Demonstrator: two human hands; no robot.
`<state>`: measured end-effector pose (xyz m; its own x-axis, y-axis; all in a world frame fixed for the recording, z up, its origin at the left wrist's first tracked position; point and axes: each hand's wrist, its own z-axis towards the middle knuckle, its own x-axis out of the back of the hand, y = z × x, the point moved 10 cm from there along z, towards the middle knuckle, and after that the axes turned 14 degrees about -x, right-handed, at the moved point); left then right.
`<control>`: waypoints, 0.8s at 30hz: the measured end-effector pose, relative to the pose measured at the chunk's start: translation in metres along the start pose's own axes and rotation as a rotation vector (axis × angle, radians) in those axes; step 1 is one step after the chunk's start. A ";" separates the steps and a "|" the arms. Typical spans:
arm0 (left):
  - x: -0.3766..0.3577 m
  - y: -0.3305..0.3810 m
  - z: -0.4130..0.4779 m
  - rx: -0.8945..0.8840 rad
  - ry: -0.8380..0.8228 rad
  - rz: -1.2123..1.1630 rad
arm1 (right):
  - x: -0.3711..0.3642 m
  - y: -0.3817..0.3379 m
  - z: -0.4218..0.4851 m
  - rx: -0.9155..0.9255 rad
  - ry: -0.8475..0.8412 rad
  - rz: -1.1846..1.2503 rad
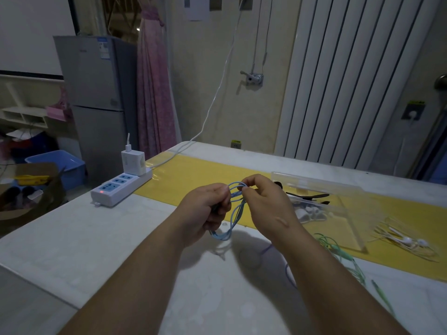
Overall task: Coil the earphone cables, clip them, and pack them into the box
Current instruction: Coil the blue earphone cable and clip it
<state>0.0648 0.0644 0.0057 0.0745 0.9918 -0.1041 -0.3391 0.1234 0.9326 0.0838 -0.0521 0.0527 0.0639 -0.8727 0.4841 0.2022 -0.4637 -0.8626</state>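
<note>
**Blue cable held in both hands over the table**

Count: two hands, three earphone sets (blue, green, white), one clear box, two black clips that I can make out, one power strip, one charger.

- Left hand [205,209]: fingers curled round the loops of the blue cable [232,223]. Something dark shows in the palm; cannot tell what.
- Right hand [266,204]: thumb and forefinger pinch the top of the same loops, other fingers bent loosely.
- The blue cable hangs between the hands in several loops, its lowest bend just above the table [96,238], near the middle and off the near edge of the runner [193,175].
- Green cable [343,255]: loose, from the runner's near edge across the white top towards the table's right edge.
- White earphones [411,241]: uncoiled heap on the runner, near the right edge, just beside the box.

Surface and room: pale table with a yellow runner along it. Power strip [121,189] at the left edge, red light on, with a white charger [133,163] plugged in. Behind are a grey fridge [96,93], a pink curtain [154,93] and a white radiator [350,81]. A blue bin [58,160] sits on the floor to the left.

Containers: box [338,189] open on the runner, right of the hands. Inside are the clips [307,196] and some small white pieces, too blurred to name.
</note>
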 end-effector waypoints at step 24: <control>0.039 0.028 0.005 -0.260 0.409 0.082 | 0.036 0.004 0.001 -0.089 0.192 0.120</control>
<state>0.0627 0.1066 0.0295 -0.3193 0.9241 -0.2101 -0.5556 -0.0029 0.8315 0.0882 -0.0852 0.0668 -0.1062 -0.9316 0.3477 0.1168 -0.3589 -0.9260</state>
